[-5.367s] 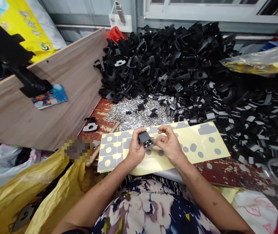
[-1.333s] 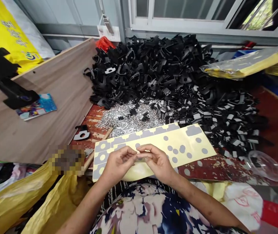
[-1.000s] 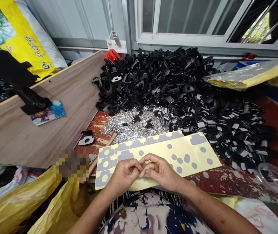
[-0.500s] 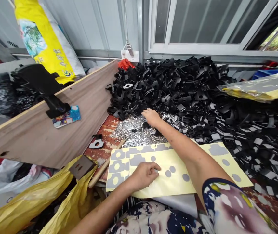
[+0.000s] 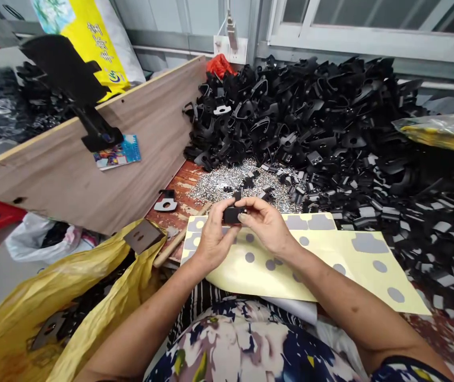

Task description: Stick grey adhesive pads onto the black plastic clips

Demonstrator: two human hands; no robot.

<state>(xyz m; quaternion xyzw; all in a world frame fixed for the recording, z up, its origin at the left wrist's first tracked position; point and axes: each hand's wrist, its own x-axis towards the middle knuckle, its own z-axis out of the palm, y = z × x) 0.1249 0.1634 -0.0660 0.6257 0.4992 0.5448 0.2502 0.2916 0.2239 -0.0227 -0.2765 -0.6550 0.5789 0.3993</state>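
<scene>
Two hands meet in the head view above the far edge of the sheets (image 5: 246, 278), toward their left end, with a small black part (image 5: 231, 214) between them. The left hand (image 5: 216, 233) curls narrowly around the part's left side; the right hand (image 5: 265, 222) pinches its right end. Whether the right fingertips also hold something tiny, I cannot tell.

A slip looks the likeliest trouble: the part seems small and smooth, and uneven pressure from the right could twist it out of the left onto the sheets. Lost beyond them, it might be hard to find among similar pieces. A forearm could also drag the sheets, which seem to lie loose.

The part is dark and blocky, probably plastic. The sheets are thin, glossy, pale yellow, marked with grey discs and larger cut shapes. Beyond them lie shiny, slender pins (image 5: 215, 181), then a tangled heap of curved black clips (image 5: 302, 101); to the right are grey-faced blocks (image 5: 391, 211). Left of the sheets are a smooth stick (image 5: 171, 252) and one clip (image 5: 173, 206) with a round hole. Beside them the red surface (image 5: 186, 176) shows flaking paint.
</scene>
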